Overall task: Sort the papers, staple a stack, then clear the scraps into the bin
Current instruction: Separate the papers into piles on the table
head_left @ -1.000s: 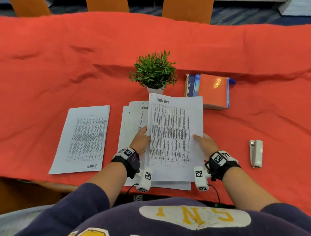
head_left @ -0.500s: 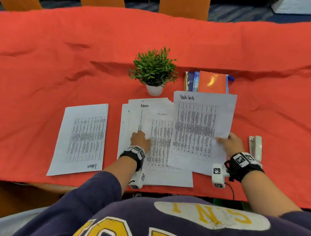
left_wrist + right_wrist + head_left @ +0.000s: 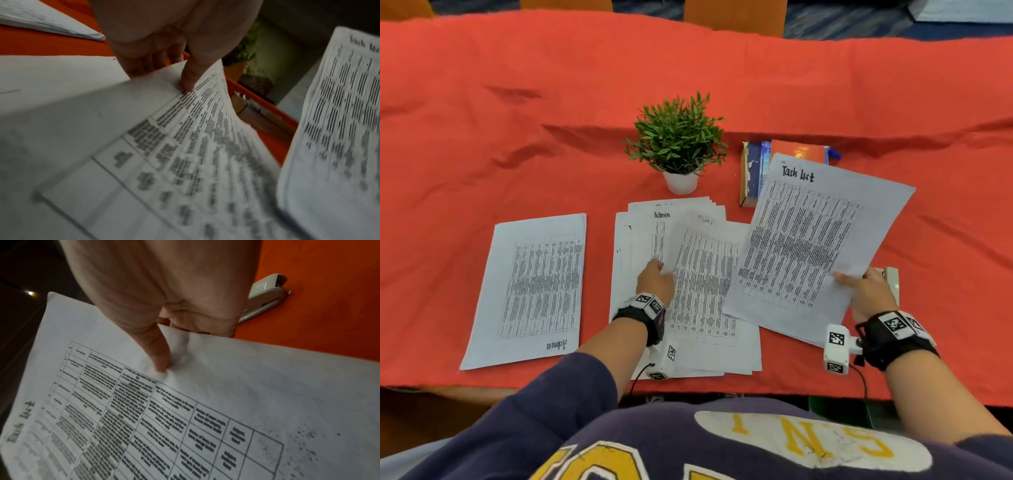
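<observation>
My right hand (image 3: 859,286) pinches the right edge of a printed sheet headed "Task List" (image 3: 804,246), held tilted above the red cloth. In the right wrist view the thumb (image 3: 158,353) lies on top of that sheet (image 3: 205,410) with the fingers under it. My left hand (image 3: 656,274) rests on the fanned middle pile of papers (image 3: 698,346). Its thumb (image 3: 190,78) and fingers pinch the raised left edge of the top sheet (image 3: 185,146). A separate stack marked "Admin" (image 3: 534,291) lies at the left. The white stapler (image 3: 265,295) lies just beyond my right hand.
A small potted plant (image 3: 678,144) stands behind the middle pile, and a stack of books (image 3: 755,168) lies to its right, partly under the held sheet. The red tablecloth (image 3: 517,137) stretches bare to the far side. The table's front edge runs just below the papers.
My right hand has carried the Task List sheet off the middle pile to the right and tilted it. My left hand let go of it and took the edge of the sheet underneath.
</observation>
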The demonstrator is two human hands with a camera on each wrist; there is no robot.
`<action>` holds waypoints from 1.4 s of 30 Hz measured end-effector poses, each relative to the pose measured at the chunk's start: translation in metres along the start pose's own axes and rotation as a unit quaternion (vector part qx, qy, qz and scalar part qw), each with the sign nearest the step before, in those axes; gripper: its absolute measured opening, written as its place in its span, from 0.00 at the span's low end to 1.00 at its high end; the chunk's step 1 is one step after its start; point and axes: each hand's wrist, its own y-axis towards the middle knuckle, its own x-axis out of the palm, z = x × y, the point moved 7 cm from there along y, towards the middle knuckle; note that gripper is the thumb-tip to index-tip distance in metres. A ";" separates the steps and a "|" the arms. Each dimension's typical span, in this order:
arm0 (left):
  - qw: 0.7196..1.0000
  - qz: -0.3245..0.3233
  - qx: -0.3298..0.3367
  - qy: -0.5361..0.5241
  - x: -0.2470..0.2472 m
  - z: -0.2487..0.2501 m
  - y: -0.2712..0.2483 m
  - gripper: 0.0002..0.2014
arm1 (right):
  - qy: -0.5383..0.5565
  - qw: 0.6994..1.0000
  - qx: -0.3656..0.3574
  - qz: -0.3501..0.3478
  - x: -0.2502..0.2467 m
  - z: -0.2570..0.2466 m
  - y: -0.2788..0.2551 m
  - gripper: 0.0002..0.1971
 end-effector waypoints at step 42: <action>0.994 0.040 0.055 0.090 0.009 0.002 -0.003 0.07 | -0.098 0.995 0.030 0.021 -0.019 0.011 0.011 0.12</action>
